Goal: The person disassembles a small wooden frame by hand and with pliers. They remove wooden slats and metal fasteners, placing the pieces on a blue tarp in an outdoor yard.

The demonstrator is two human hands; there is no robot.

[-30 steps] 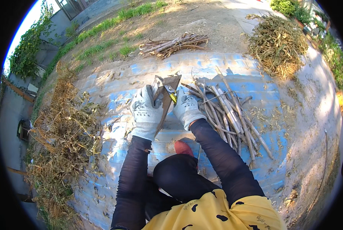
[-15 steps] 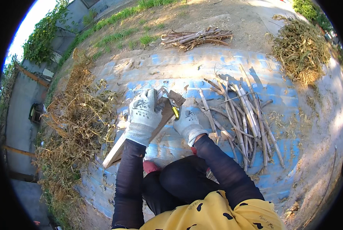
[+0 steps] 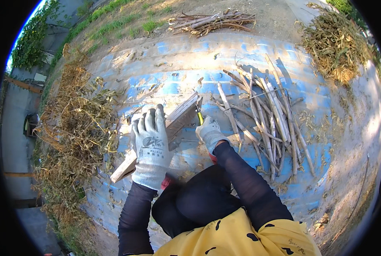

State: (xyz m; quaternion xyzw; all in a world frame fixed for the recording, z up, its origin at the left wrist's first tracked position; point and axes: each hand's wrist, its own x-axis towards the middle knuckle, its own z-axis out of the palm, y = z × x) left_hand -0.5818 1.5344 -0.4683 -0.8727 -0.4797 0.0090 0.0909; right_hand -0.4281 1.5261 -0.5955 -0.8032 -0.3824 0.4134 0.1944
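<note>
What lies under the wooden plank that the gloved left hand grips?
Under the wooden plank lies the blue-and-white ground sheet, strewn with dry bits. The left hand covers the plank's middle, hiding whatever lies beneath there.

A tarp [image 3: 165, 81] lies spread on the ground and carries the work items. A plank [image 3: 173, 123] lies diagonally on the tarp at its centre, its near end pointing left and its far end pointing right. The left hand [image 3: 152, 143] rests on top of the plank. The right hand [image 3: 209, 132] sits just right of the plank. A spread of stalks [image 3: 267, 115] lies on the tarp to the right of the right hand. A bundle of sticks [image 3: 212, 21] lies on the ground beyond the tarp's far edge. A heap of dry plant litter [image 3: 77, 123] borders the tarp's left edge. A second heap [image 3: 335, 45] lies at the far right.
</note>
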